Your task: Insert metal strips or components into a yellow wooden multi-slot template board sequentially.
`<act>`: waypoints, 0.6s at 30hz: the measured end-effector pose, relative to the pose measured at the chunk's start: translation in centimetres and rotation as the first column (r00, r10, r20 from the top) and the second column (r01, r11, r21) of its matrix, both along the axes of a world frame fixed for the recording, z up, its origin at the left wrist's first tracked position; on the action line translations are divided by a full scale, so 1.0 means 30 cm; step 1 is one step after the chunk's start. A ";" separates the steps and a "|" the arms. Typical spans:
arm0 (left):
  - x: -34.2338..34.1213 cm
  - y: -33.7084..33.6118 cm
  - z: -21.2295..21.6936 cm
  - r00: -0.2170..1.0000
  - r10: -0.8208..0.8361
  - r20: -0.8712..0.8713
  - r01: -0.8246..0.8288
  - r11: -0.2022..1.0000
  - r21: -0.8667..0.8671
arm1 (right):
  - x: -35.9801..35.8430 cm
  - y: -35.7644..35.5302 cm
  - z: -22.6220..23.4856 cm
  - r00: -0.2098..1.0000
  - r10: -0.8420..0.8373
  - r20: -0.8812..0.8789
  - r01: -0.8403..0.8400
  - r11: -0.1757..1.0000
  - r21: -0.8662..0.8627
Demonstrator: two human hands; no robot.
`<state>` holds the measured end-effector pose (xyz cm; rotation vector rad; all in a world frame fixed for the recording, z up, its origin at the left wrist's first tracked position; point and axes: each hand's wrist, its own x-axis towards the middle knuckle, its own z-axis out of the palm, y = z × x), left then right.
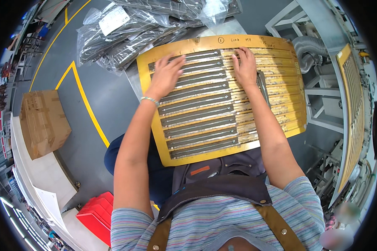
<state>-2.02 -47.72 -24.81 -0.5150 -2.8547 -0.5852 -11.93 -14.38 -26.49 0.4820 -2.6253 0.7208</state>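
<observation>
A yellow slotted board (157,146) lies before me, its long slots running side to side. Dark grey zippers (197,110), each with a pale line along it and a small metal piece at the right end, fill the left half in parallel rows. My left hand (166,73), slightly blurred, is over the board's upper left corner with fingers spread. Near the top middle, my right hand (244,69) rests on the slots just right of the zipper ends, thumb apart from the fingers; nothing shows in it. Beside my right wrist lies a dark strip (263,88), partly hidden by my forearm.
Clear plastic bags of dark strips (151,31) are heaped beyond the board. A cardboard box (45,123) and a red bin (97,215) stand on the left. To the right are a grey flexible duct (310,48), a white metal frame (322,90) and another slotted board (352,113).
</observation>
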 end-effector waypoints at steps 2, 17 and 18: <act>0.060 -0.127 0.021 1.000 0.019 -0.017 -0.020 0.999 -0.039 | 0.006 -0.006 0.001 1.000 0.004 0.001 -0.004 1.000 -0.005; 0.159 -0.120 -0.017 0.573 0.815 0.090 -0.813 0.551 0.186 | 0.106 -0.248 0.106 0.883 0.469 0.033 -0.469 0.883 0.020; 0.149 -0.109 -0.009 0.569 0.813 0.121 -0.821 0.554 0.137 | 0.101 -0.274 0.096 0.857 0.511 0.065 -0.514 0.857 0.035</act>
